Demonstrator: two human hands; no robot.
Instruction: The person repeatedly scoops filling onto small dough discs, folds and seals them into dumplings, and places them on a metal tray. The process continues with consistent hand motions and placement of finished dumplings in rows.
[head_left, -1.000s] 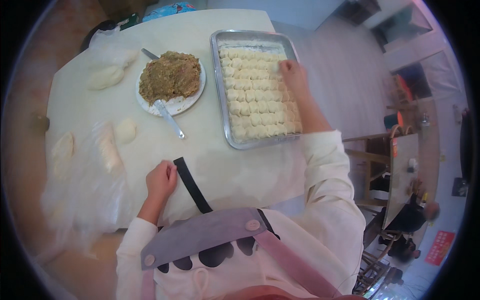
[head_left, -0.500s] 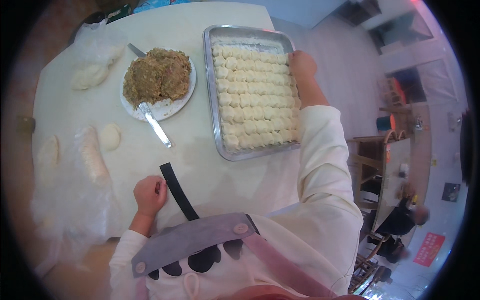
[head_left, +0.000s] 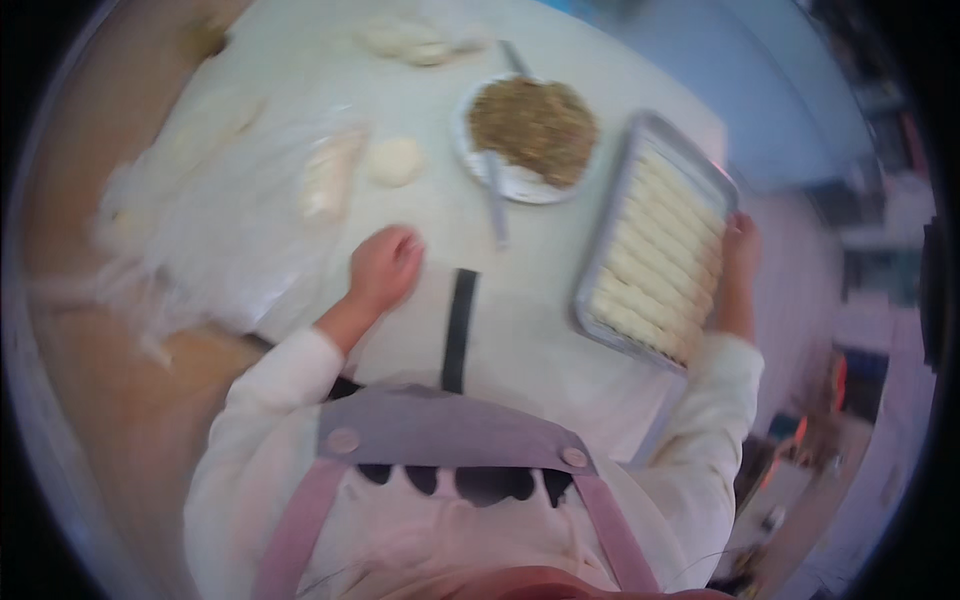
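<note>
Right hand (head_left: 741, 262) clasping the far long rim of metal tray (head_left: 609, 252), tray of dumpling rows (head_left: 660, 255) on white table (head_left: 440, 130) at right, left hand (head_left: 385, 266) loosely curled, holding nothing, resting on table, black strap (head_left: 459, 326) just beside, plate of minced filling (head_left: 534, 128) with spoon (head_left: 495, 195) beyond, dough pieces (head_left: 395, 161) at left.

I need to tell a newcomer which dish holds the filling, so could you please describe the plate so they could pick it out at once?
Start at the white table and find the metal tray of pale dumplings that the right hand grips. Just left of that tray sits a round white plate with a utensil resting on its near rim. It alone carries a brown-green mound; the lumps nearby are pale dough.
</note>
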